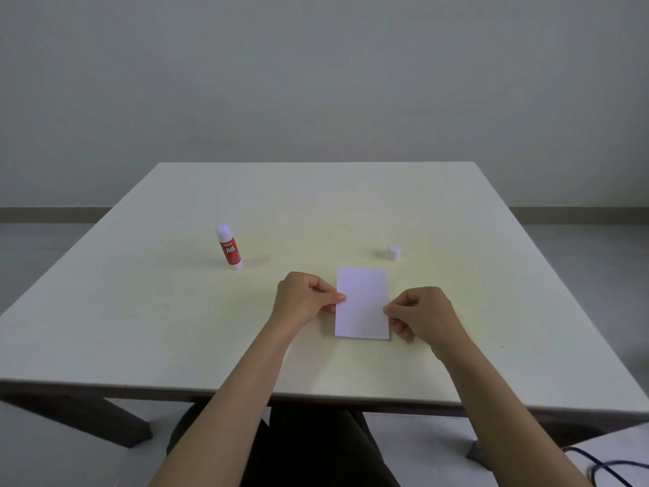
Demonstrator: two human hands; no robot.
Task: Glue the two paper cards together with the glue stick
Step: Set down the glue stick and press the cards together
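A white paper card (361, 302) lies flat near the middle of the table; only one card face shows, and I cannot tell whether a second card lies under it. My left hand (303, 299) pinches its left edge between thumb and fingers. My right hand (419, 316) pinches its right edge the same way. A red and white glue stick (229, 247) stands upright to the far left, apart from both hands. Its white cap (394, 253) stands alone beyond the card, to the right.
The pale table (140, 328) reaches to a plain wall at the back. Its front edge runs just above my lap. A dark cable (597, 465) lies on the floor at the lower right.
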